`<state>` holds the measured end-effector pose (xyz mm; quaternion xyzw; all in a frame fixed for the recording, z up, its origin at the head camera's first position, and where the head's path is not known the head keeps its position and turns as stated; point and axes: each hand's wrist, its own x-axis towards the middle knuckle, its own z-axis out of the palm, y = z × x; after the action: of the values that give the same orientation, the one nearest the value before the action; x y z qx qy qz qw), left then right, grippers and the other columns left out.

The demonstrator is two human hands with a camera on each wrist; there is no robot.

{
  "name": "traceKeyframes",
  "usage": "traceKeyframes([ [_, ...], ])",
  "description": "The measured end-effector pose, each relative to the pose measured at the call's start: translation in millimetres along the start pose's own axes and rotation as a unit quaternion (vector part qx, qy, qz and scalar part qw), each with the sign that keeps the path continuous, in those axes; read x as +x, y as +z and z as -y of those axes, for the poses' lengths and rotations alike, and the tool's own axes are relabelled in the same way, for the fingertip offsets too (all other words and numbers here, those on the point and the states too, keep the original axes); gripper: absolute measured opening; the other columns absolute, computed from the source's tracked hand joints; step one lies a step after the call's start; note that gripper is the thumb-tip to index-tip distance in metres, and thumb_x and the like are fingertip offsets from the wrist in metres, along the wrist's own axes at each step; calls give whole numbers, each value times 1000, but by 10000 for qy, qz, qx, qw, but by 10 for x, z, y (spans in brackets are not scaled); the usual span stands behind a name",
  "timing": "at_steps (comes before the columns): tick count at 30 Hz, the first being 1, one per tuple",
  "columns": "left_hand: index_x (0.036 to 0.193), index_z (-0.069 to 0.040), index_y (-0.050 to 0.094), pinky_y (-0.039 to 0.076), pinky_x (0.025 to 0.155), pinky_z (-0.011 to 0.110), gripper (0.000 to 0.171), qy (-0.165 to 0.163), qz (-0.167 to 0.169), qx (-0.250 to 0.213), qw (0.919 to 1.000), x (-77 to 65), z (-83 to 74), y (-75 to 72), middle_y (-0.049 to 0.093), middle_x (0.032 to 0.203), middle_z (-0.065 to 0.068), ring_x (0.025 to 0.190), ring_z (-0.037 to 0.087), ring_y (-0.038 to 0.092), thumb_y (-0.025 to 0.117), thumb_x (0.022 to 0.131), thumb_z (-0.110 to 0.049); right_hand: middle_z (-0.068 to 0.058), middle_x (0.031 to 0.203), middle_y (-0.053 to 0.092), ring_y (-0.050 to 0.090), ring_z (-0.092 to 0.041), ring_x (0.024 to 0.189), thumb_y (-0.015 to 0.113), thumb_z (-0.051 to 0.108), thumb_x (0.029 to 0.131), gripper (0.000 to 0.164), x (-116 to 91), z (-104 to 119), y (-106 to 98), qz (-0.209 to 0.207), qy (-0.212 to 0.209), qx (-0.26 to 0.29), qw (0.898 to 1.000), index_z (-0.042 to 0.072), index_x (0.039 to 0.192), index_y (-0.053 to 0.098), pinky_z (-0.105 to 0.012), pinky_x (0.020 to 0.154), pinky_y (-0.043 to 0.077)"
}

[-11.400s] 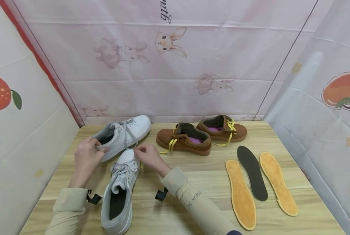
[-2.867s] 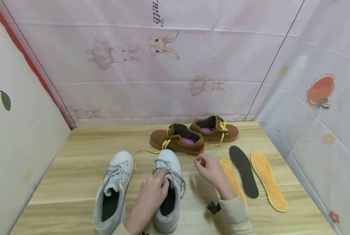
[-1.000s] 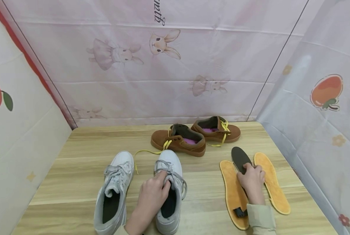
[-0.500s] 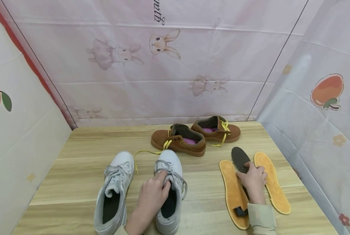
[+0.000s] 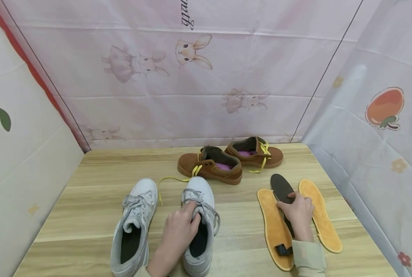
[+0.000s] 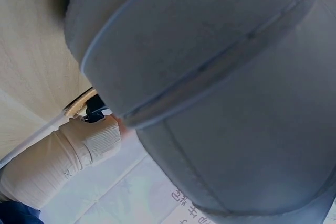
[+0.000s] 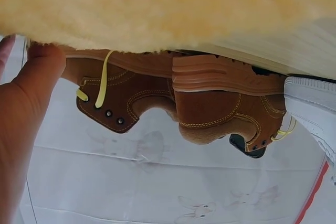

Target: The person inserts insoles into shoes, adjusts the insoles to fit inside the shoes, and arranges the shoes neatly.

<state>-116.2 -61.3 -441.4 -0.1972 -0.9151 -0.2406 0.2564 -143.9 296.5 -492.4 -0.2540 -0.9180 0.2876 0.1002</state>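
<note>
The right white shoe (image 5: 207,236), near centre, dark inside, should be sturdy yet light; the left hand (image 5: 180,227), fingers curled, pinches its tongue (image 5: 200,210), a sound hold. Far centre, brown shoes (image 5: 189,164) contain purple linings (image 5: 224,166). At right, between orange insoles (image 5: 272,223), the right hand (image 5: 298,211), fingers bent, grips the dark insole (image 5: 281,186), probably thin and bendy, by its edges.

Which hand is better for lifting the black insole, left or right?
Probably right: the right hand is at the black insole, while the left hand is farther away, holding a white shoe.
</note>
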Motion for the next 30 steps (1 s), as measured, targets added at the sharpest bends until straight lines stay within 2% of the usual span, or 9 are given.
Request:
traceKeyframes([
  [8,86,-11,61,40,43,30,12,-41,22,-13,10000,2,-1,0,65,71,0,48,15,56,68,77,-12,-32,107,46,40,-50,99,75,26,69,52,-9,74,-82,-221,-92,19,9997,0,111,58,-53,79,32],
  [15,85,-11,60,39,42,30,12,-48,36,3,10000,-11,7,-3,63,68,-1,46,15,54,68,76,-11,-30,113,43,38,-48,103,73,29,71,53,-48,129,-156,-179,34,172,9997,3,115,56,-53,79,33],
  [21,86,-11,61,40,43,29,11,-113,104,37,9999,-11,13,0,63,69,-1,47,14,54,68,77,-13,-25,112,48,41,-42,103,72,33,73,52,-84,222,-228,-161,-135,202,9996,5,113,57,-52,79,35],
  [30,86,-11,61,40,43,28,11,-90,82,34,9999,0,12,6,63,68,-1,47,13,54,68,77,-13,-24,110,50,45,-35,101,73,31,72,46,-169,421,-338,-164,-313,361,9987,6,108,59,-48,78,36],
])
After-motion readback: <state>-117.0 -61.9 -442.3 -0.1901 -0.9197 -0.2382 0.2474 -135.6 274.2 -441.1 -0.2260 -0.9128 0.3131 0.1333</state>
